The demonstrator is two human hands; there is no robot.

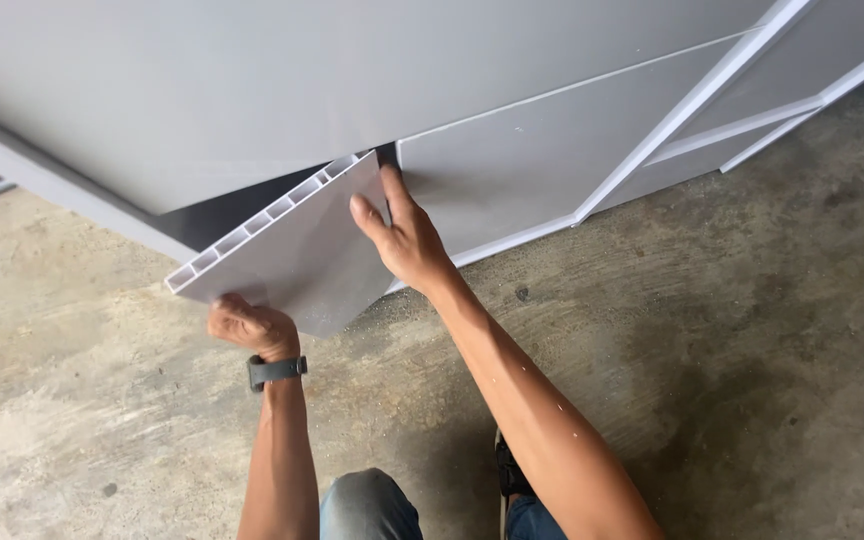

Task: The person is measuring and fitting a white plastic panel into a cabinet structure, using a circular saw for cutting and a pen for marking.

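Short grey hollow-core plastic panel offcut (292, 250), tilted against the big grey panel structure (512, 170) over the concrete floor (702, 350): left hand (250, 326) grip closed on its lower edge, right hand (407, 238) flat-open steadying its side; probably light, stiff, slick, so hold by the edges.

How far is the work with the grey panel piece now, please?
Done: large grey boards with white trim already lie together on the concrete floor. In hand: the left hand and right hand hold a hollow-core panel piece at a dark gap. Left: the piece is tilted, not yet flat.
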